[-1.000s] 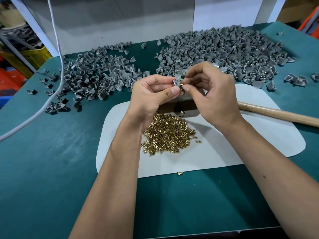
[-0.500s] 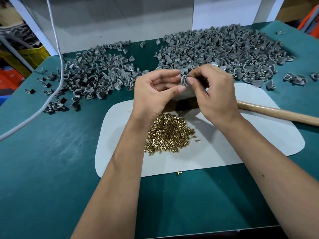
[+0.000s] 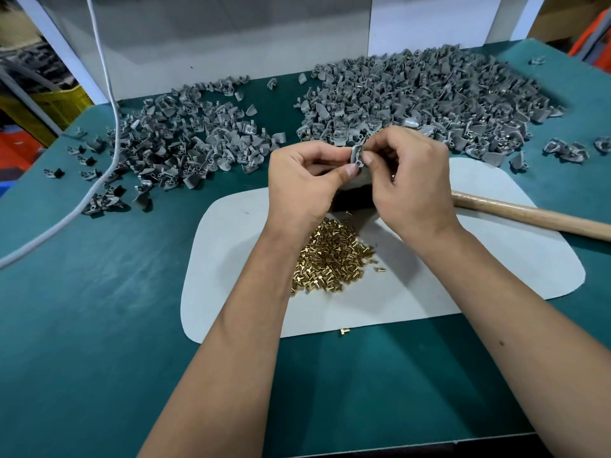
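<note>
since a second ago both grips have drifted a little up and to the right, and the brass pin that showed between the fingertips then is out of sight now. the left grip (image 3: 307,183) pinches the small grey part (image 3: 357,156) between thumb and forefinger, in the air just above a dark block (image 3: 352,197). the right grip (image 3: 413,183) meets it from the other side, thumb and forefinger tips closed narrow on the part's upper edge; whether a pin sits under them i cannot tell.

the step looks like seating a pin in the part's hole. to do it well, pinch low on the part so the hole is clear, line the pin straight with the bore, and push squarely, not at a slant, so it neither jams nor drops.

both wrists are raised off the surface (image 3: 99,325), forearms converging, palms turned inward. the heap of brass pins (image 3: 330,259) lies directly below the grips; the wooden handle (image 3: 529,217) lies right of the right grip.
</note>
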A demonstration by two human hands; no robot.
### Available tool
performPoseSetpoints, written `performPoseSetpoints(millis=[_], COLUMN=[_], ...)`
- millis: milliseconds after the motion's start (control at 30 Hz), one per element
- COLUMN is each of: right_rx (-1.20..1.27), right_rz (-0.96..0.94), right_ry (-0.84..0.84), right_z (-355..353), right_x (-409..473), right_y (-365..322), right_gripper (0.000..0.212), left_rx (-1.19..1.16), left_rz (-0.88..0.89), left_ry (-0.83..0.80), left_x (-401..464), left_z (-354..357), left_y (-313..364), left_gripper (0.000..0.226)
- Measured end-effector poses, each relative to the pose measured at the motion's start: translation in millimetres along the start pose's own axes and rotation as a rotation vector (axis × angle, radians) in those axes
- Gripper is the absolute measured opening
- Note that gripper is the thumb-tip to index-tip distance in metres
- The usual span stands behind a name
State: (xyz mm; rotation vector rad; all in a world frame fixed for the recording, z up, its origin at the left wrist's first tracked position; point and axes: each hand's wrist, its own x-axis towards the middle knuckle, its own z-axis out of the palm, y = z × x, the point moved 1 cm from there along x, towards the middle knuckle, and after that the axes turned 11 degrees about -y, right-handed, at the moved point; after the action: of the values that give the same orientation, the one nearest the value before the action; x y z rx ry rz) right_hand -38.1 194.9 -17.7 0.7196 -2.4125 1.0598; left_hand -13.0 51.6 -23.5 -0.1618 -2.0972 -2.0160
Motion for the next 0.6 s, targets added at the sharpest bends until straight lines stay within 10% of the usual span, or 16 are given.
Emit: performPoseSetpoints(millis=[600], right_rx=[0.025], right_rz=[0.078], right_ry=[-0.165], right_z=[-8], right_x=[3], right_y=[-6], right_gripper=[0.014], left_rx=[0.291], left_rz=[0.107], left_ry=[0.025], left_x=[1], left_z=[-3], left_y=[0], left_gripper=[0.030])
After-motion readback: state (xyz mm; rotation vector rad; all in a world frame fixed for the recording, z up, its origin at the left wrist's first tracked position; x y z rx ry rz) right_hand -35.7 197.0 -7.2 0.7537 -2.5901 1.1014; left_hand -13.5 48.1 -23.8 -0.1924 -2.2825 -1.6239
